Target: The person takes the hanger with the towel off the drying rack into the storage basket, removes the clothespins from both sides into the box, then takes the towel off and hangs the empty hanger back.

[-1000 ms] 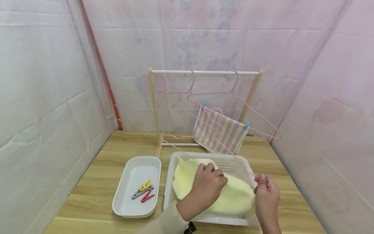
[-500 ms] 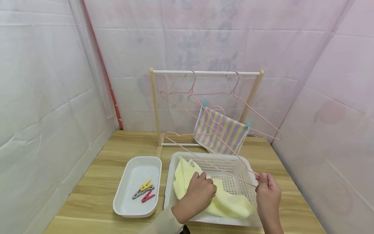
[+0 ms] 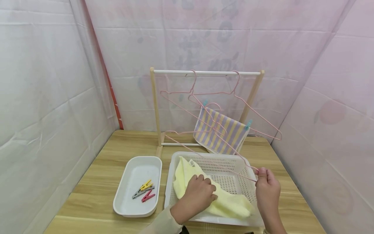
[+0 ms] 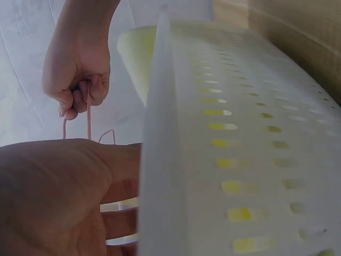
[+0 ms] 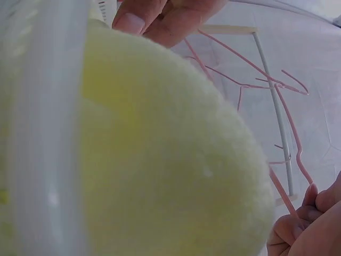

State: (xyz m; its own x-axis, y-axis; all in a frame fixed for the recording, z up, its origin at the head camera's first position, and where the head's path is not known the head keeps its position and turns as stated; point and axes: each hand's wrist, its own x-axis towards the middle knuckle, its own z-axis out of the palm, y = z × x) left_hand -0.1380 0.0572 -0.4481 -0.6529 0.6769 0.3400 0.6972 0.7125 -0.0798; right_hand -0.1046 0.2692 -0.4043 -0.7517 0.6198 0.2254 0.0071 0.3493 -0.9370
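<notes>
Left hand point(image 3: 197, 193): lying over the yellow cloth point(image 3: 229, 204), knuckles up. Fingertips hidden in the head view — cannot tell whether they pinch fabric; the basket rim blocks them in the left wrist view. Cloth rumpled inside the white perforated basket point(image 3: 210, 154), along its left and near sides.

Right hand point(image 3: 268, 187): thumb and curled fingers pinch one end of a pink wire hanger point(image 3: 214, 129). Hanger tilted, its lower bar crossing above the basket.

Behind: rack point(image 3: 172, 71) with two more hangers; striped towel point(image 3: 233, 135) clipped below one. Left of basket — white tray point(image 3: 140, 167) holding coloured pegs point(image 3: 148, 196).
</notes>
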